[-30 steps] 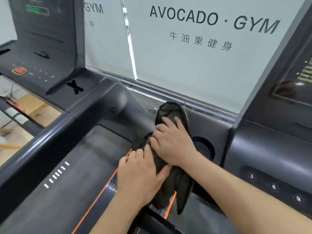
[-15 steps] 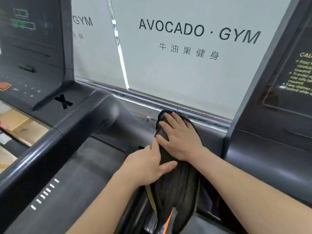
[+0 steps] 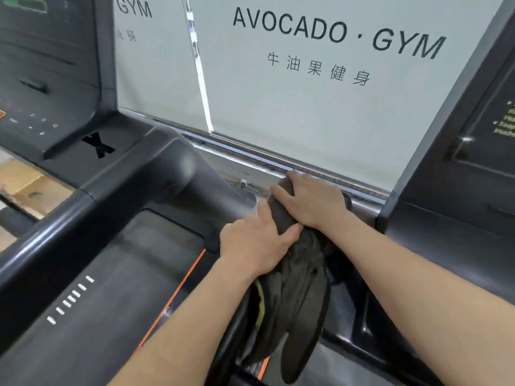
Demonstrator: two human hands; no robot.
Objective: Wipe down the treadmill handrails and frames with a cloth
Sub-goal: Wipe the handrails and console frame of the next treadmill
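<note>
Head view: a limp, dark grey-brown cloth point(image 3: 302, 296) with a yellowish hem hangs in soft folds over the black treadmill frame point(image 3: 348, 338) at lower centre. The left hand point(image 3: 253, 242) clasps it, fingers together on one side and thumb across the other. The right hand point(image 3: 313, 206), just above, presses flat on its bunched top, fingers slightly apart. At left runs a smooth, glossy, rounded handrail point(image 3: 55, 246) marked with white dashes, beside a matt belt point(image 3: 125, 274) edged in orange. The pale blind point(image 3: 306, 112) behind reads "AVOCADO · GYM", with "牛油果健身" beneath.
</note>
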